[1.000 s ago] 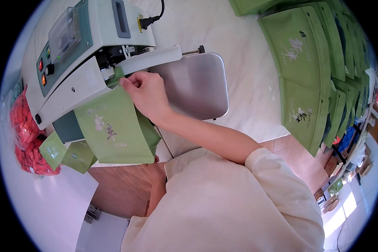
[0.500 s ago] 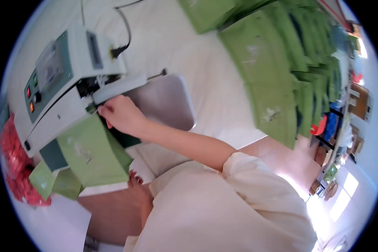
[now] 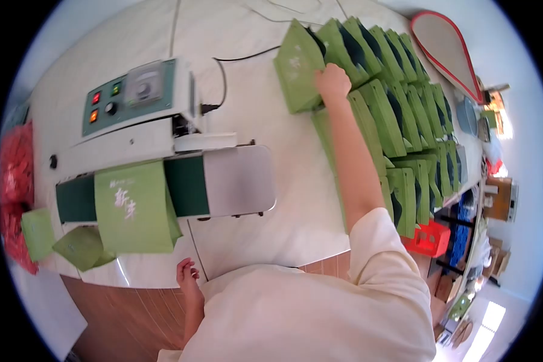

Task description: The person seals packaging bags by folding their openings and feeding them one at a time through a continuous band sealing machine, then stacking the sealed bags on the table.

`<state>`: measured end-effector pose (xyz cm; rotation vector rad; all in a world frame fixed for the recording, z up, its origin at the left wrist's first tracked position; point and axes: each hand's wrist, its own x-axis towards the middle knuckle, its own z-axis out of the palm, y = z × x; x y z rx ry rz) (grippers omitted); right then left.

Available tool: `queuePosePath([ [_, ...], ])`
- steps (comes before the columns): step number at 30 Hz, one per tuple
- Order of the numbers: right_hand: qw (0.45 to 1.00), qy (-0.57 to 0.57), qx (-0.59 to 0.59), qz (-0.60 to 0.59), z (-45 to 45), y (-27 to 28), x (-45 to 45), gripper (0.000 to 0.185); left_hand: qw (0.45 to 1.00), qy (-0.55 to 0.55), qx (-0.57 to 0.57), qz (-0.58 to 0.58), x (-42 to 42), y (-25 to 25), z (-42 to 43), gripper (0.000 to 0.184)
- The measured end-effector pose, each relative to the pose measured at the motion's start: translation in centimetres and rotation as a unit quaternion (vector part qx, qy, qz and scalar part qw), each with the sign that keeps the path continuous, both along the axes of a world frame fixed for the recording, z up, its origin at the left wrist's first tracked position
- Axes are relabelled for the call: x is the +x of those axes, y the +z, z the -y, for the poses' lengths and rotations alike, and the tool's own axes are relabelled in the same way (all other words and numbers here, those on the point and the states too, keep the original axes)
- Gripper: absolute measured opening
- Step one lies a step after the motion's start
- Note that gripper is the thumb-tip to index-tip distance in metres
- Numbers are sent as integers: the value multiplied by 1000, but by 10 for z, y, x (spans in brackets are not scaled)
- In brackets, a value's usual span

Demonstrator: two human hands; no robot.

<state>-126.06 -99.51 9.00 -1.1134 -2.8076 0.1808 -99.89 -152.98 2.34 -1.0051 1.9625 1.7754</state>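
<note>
Pinched together, the fingers of the right hand point(image 3: 333, 83) have hold of the edge of one green bag point(image 3: 297, 69) — the leftmost of the back row — though exactly how thumb and fingertips meet is too small to tell. More green bags point(image 3: 392, 117) stand in close rows beside and below the wrist, several gaping to show dark insides. Left hand point(image 3: 189, 276): loosely spread, fingers a little bent, holding nothing, just off the edge of the pale table point(image 3: 283, 241). Near it, a printed bag point(image 3: 133, 208) (white lettering facing out) hangs in front of a dark green belt point(image 3: 186, 187), its top at the front cover of a boxy machine point(image 3: 130, 102) — with lit buttons — while a metal plate point(image 3: 241, 181) extends to the belt's right.
</note>
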Motion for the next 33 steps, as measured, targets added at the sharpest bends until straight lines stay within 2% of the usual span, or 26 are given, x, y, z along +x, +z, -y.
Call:
queuePosePath([
  [1,999,39,11,0,-9,-13,-3,26,999,-32,23,14,2,1,0,19],
  [3,995,86,29,-35,5,-2,9,23,998,-48,29,15,5,14,-7,18],
  [4,990,119,50,-62,14,4,22,20,995,-95,40,7,8,16,-8,17],
  [6,980,136,44,-135,37,34,54,20,983,-177,54,-22,13,23,-14,19],
  [10,954,186,-3,-237,67,107,130,27,971,-225,52,-55,3,41,-37,22],
  [12,945,229,-9,-234,88,151,173,27,950,-254,73,-163,-9,45,-50,24],
  [14,934,290,-17,-210,108,191,219,21,925,-297,44,-234,-26,65,-63,29],
  [15,937,284,-20,-204,118,205,239,21,909,-302,43,-284,-35,77,-70,34],
  [17,900,388,14,-199,136,222,275,15,875,-313,36,-368,-48,98,-79,47],
  [18,903,382,9,-194,143,222,288,15,857,-316,30,-406,-53,105,-82,56],
  [19,892,421,7,-166,150,220,300,15,859,-322,31,-398,-57,116,-86,56],
  [21,872,470,-11,-135,163,206,318,21,814,-353,21,-461,-58,131,-89,68],
  [22,865,484,-16,-129,168,189,325,21,817,-359,19,-452,-53,131,-84,68],
  [24,857,498,-27,-126,179,150,334,22,771,-482,-15,-417,-47,129,-72,66],
  [25,848,513,-52,-124,186,132,338,22,772,-485,-19,-410,-43,125,-67,66],
  [27,835,528,-84,-127,203,98,348,22,763,-536,-18,-361,-36,111,-53,46],
  [31,835,517,-169,-87,230,43,385,20,748,-551,-33,-368,-23,77,-13,36],
  [33,824,527,-205,-34,244,15,401,20,629,-641,-170,-405,-14,70,-1,36],
])
